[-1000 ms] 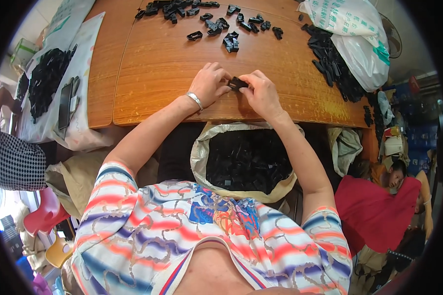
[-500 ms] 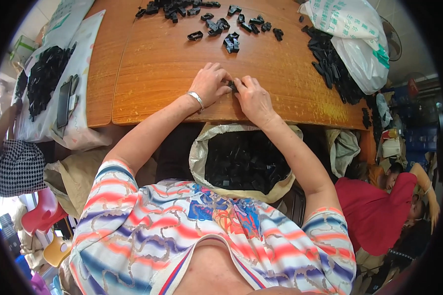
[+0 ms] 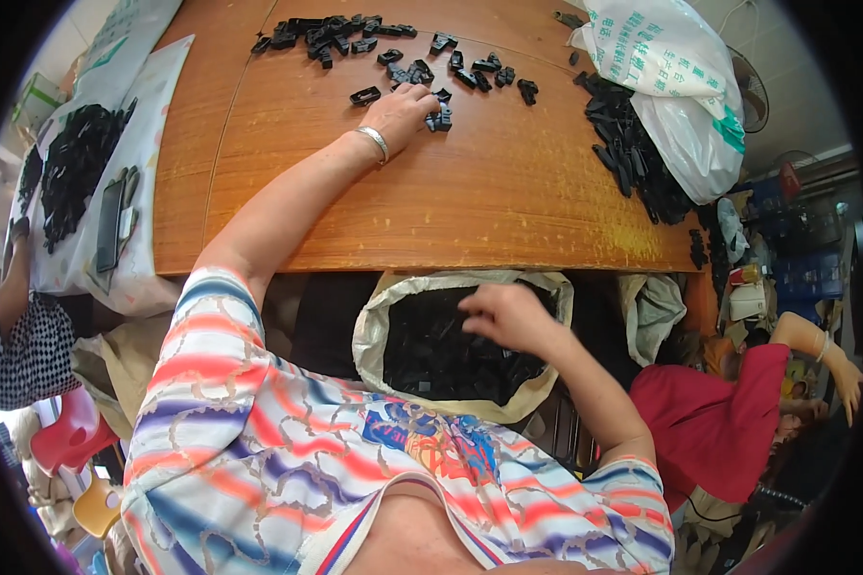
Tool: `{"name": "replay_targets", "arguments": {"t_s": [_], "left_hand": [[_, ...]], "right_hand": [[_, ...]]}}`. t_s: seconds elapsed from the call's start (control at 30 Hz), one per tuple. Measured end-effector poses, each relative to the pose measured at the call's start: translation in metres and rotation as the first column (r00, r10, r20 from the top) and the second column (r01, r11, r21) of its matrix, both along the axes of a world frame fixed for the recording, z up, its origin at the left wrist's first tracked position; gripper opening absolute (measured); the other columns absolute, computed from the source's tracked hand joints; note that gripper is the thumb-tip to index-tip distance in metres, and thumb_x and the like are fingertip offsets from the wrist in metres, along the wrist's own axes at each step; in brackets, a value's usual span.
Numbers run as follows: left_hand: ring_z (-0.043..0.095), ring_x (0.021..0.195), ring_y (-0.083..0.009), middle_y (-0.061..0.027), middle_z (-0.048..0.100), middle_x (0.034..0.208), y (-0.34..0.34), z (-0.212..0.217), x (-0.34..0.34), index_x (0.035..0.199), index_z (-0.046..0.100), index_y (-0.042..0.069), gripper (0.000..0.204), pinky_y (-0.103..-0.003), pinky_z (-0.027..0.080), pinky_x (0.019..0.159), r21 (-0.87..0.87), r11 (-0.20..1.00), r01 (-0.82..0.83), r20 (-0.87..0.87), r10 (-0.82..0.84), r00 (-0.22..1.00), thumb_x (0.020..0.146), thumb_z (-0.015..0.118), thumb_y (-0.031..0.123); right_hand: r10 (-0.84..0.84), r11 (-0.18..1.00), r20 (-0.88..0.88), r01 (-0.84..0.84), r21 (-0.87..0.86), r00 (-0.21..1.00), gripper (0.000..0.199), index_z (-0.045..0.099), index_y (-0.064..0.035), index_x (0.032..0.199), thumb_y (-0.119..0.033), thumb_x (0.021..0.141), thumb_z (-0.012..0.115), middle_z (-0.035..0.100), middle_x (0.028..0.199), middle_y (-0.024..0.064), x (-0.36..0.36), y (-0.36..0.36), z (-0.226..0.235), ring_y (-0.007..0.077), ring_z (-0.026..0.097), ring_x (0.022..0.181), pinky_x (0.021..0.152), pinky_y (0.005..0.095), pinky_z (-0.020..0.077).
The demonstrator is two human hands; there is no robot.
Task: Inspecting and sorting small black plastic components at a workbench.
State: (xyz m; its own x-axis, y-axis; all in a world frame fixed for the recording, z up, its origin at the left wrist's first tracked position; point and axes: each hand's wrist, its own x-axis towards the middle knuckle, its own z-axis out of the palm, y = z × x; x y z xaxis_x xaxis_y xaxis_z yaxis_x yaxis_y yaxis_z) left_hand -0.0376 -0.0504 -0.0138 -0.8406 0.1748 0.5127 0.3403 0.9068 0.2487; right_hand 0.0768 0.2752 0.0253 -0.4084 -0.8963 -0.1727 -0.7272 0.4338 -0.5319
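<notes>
My left hand (image 3: 403, 113), a silver bracelet at its wrist, reaches forward over the wooden table (image 3: 316, 211). Its fingers are bent closed around the edge of a small black plastic part (image 3: 440, 119), and the fingertips are partly hidden. Closer to me, my right hand (image 3: 514, 318) hovers over an open sack (image 3: 372, 335) below the table edge. The thumb and forefinger of that hand are apart, with nothing visible between them. Many small black pieces fill the sack.
More black plastic parts (image 3: 340, 36) are scattered at the table's far side. Long black pieces (image 3: 633, 144) spill beside a white plastic bag (image 3: 671, 86) at right. On the left, a dark pile (image 3: 86, 172) and a phone (image 3: 110, 225) rest on a covered surface. People sit on both sides.
My hands were together at the table's near edge, with a small black piece between them. The left has moved forward to the loose parts; the right has drawn back over the sack.
</notes>
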Motion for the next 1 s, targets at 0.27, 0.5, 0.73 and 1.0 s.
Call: {"name": "replay_targets", "arguments": {"t_s": [0.27, 0.5, 0.73, 1.0], "left_hand": [[0.060, 0.092, -0.0261, -0.0072, 0.060, 0.092, 0.019, 0.019, 0.016, 0.085, 0.061, 0.008, 0.008, -0.037, 0.052, 0.076, -0.112, 0.992, 0.052, 0.083, -0.043, 0.996, 0.080, 0.067, 0.009], [0.063, 0.088, -0.0268, -0.0096, 0.061, 0.088, 0.041, 0.033, 0.045, 0.077, 0.066, 0.006, 0.015, -0.038, 0.052, 0.075, -0.236, 0.969, 0.077, 0.350, 0.011, 0.937, 0.083, 0.067, 0.019], [0.062, 0.089, -0.0299, -0.0103, 0.060, 0.091, 0.037, 0.030, 0.074, 0.090, 0.066, 0.006, 0.013, -0.039, 0.051, 0.075, -0.012, 0.999, 0.039, 0.340, -0.033, 0.940, 0.084, 0.066, 0.019], [0.059, 0.097, -0.0304, -0.0099, 0.058, 0.105, 0.038, 0.010, 0.102, 0.116, 0.060, 0.008, 0.041, -0.038, 0.051, 0.081, 0.227, 0.974, -0.029, 0.155, -0.006, 0.988, 0.077, 0.074, 0.015]], "right_hand": [[-0.557, 0.823, -0.302, 0.462, -0.331, 0.774, 0.015, 0.072, -0.0059, 0.093, -0.016, 0.082, 0.067, 0.070, 0.091, 0.0164, -0.228, -0.040, -0.010, 0.0333, 0.067, 0.088, 0.077, 0.0408, 0.0531], [-0.699, 0.684, -0.506, 0.680, -0.264, 0.506, 0.030, 0.066, -0.0068, 0.111, -0.020, 0.084, 0.069, 0.065, 0.111, 0.0210, -0.319, -0.091, -0.016, 0.0366, 0.063, 0.103, 0.088, 0.0438, 0.0505], [-0.627, 0.737, -0.505, 0.662, -0.138, 0.593, 0.030, 0.064, 0.0009, 0.097, -0.023, 0.079, 0.062, 0.067, 0.097, 0.0266, -0.253, -0.105, -0.008, 0.0414, 0.065, 0.094, 0.082, 0.0480, 0.0522], [-0.748, 0.646, 0.179, 0.763, -0.024, 0.639, 0.041, 0.062, 0.0021, 0.099, -0.038, 0.090, 0.064, 0.064, 0.065, 0.0086, -0.148, -0.077, 0.001, 0.0145, 0.059, 0.044, 0.045, 0.0286, 0.0499]]}}
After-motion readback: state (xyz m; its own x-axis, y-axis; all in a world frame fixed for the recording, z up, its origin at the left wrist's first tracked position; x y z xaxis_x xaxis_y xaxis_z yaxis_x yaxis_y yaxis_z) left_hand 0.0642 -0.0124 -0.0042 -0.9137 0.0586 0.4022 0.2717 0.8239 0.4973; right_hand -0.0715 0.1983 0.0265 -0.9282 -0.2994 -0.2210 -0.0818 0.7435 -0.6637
